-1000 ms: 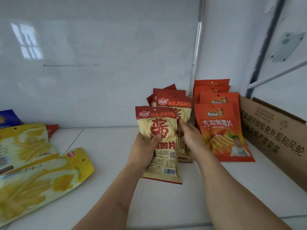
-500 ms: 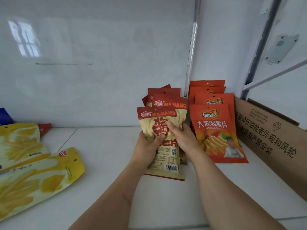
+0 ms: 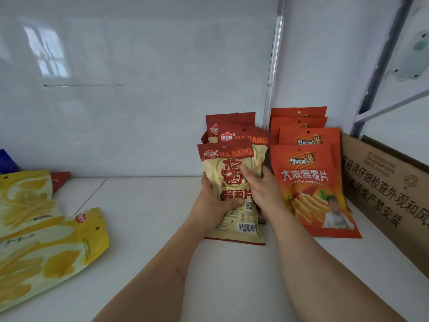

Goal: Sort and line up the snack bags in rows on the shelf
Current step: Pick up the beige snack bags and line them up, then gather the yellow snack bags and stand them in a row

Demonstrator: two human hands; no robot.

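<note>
Both hands held the front tan bag [image 3: 228, 180] upright on the white shelf [image 3: 144, 228], its bottom edge touching the shelf surface. The left hand [image 3: 214, 204] gripped the bag's left side, thumb pressed across the lower front. The right hand [image 3: 261, 190] clasped the right side, thumb on the large red character. Behind this bag stood 2 or 3 more tan bags [image 3: 246, 138] of the same kind, red tops showing, leaning toward the back wall [image 3: 139, 89]. Just beside them to the right stood a row of 4 orange bags [image 3: 308, 182], one behind another, the front one tilted back. A cardboard box [image 3: 390, 194] with printed characters sat against the orange row's right side. Well apart on the left, 2 yellow bags [image 3: 46, 252] lay flat on the shelf, overlapping, with a red corner [image 3: 60, 180] and a blue corner [image 3: 7, 161] of other bags behind them.
</note>
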